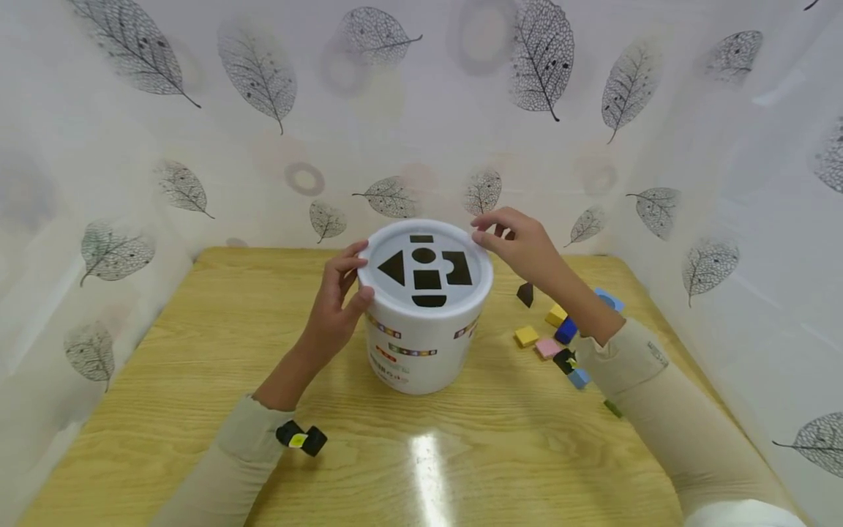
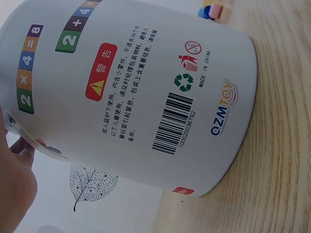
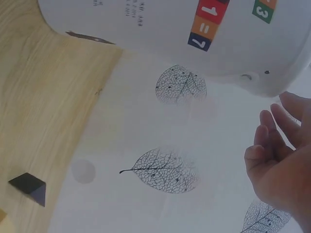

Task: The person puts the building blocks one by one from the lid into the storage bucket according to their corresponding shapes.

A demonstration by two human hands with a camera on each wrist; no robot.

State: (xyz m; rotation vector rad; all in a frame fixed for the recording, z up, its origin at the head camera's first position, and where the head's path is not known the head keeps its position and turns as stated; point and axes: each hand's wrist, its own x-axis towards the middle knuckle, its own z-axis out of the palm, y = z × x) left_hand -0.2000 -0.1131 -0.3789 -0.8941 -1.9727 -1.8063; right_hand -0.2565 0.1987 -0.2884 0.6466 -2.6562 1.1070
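A white bucket [image 1: 421,351] stands upright on the table, with printed sums and a barcode label on its side. Its lid [image 1: 395,296] has several dark shaped cut-outs, among them a triangle, a circle and a square. My left hand [image 1: 336,304] holds the lid's left rim, fingers bent at the edge and thumb lower down; the left wrist view shows only part of this hand. At the far right rim is my right hand [image 1: 523,245], its fingers loosely bent and nothing visible in them. In the right wrist view its fingertips [image 3: 286,99] come close to the rim; contact is unclear.
Right of the bucket lie several loose blocks: a black one [image 1: 525,294], a yellow one [image 1: 527,336], a pink one [image 1: 546,348] and blue ones [image 1: 579,378]. A green piece [image 1: 613,408] lies nearer. Leaf-patterned cloth [image 1: 421,132] surrounds the wooden table [image 1: 217,329].
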